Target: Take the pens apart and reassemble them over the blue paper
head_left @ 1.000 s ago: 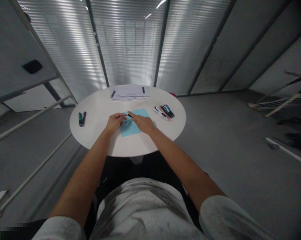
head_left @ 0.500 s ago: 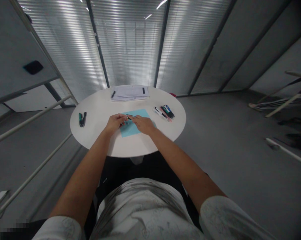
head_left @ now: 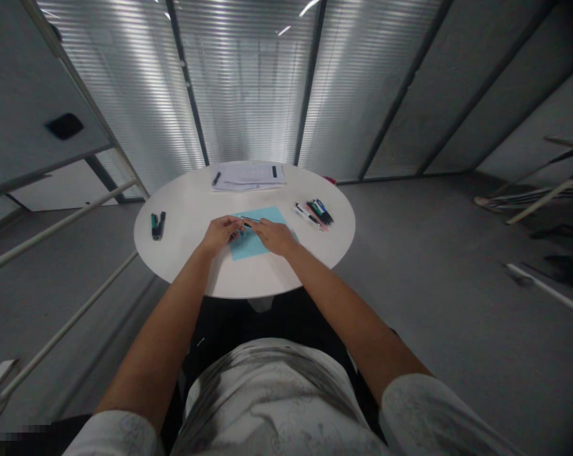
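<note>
Over a light blue sheet (head_left: 251,248), my left hand (head_left: 220,234) and my right hand (head_left: 275,237) meet with bent, closed fingers. Between the fingertips is a slim pen (head_left: 249,219), lying roughly level, with a pale barrel and a dark part below it. Both hands grip it, one at each end. My fingers cover much of the pen, and small parts near the left fingertips are too small to make out. The sheet lies flat on the round white table (head_left: 191,209), its left part under my left hand.
A bunch of several pens (head_left: 317,214) lies to the right of the sheet. Two markers (head_left: 158,226), one partly green, lie at the left. A stack of papers (head_left: 248,177) with dark items on it sits at the back. A whiteboard frame (head_left: 68,212) stands at the left.
The hands and the pen stay nearly in place, with only a slight shift of the fingers. The whole view has moved a little.
</note>
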Action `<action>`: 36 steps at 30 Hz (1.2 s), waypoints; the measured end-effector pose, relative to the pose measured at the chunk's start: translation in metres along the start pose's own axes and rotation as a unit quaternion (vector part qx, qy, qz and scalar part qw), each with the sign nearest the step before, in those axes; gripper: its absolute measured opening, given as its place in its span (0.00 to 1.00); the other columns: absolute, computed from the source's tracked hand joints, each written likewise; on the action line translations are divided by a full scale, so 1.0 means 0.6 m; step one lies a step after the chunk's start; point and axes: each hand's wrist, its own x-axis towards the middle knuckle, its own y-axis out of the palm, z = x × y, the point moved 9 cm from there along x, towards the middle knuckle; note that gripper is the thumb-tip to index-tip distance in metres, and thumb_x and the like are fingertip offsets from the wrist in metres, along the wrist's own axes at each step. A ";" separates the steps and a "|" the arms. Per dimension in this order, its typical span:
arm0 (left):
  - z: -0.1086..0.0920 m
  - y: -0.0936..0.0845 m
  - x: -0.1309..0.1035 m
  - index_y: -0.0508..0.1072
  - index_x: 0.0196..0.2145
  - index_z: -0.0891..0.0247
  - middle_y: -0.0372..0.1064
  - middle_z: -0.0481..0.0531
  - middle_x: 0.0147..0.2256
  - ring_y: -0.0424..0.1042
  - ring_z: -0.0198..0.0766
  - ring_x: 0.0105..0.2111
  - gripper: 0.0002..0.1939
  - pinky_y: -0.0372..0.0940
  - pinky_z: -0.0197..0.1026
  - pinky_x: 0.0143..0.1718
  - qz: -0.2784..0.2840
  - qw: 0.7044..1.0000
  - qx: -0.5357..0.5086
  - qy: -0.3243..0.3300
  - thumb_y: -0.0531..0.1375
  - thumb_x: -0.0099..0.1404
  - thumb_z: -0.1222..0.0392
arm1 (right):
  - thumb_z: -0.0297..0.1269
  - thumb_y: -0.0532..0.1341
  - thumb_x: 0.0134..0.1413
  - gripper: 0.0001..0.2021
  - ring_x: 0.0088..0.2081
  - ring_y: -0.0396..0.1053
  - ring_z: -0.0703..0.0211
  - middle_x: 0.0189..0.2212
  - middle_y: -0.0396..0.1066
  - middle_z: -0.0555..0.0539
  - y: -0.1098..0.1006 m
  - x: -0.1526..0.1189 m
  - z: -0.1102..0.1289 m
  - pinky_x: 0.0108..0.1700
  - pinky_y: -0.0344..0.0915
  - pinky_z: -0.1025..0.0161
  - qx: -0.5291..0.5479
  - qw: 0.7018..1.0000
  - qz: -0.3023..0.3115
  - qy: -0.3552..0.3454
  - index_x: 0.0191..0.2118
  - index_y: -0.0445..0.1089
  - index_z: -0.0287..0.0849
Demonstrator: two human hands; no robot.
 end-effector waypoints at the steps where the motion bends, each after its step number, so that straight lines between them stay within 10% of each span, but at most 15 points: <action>1: -0.001 0.001 -0.001 0.75 0.31 0.66 0.73 0.53 0.26 0.63 0.30 0.19 0.17 0.56 0.35 0.21 0.001 1.000 -0.001 0.000 0.67 0.52 0.48 | 0.42 0.41 0.69 0.23 0.44 0.70 0.55 0.49 0.70 0.45 -0.002 -0.001 0.001 0.41 0.62 0.62 0.007 1.000 -0.002 0.001 0.67 0.46 0.59; 36: -0.004 -0.009 -0.001 0.79 0.34 0.66 0.74 0.56 0.30 0.62 0.29 0.20 0.21 0.53 0.35 0.20 -0.037 0.999 -0.020 -0.004 0.67 0.50 0.46 | 0.41 0.44 0.69 0.19 0.50 0.69 0.56 0.53 0.69 0.45 -0.002 0.003 -0.004 0.47 0.63 0.61 0.072 0.997 -0.041 -0.007 0.59 0.60 0.46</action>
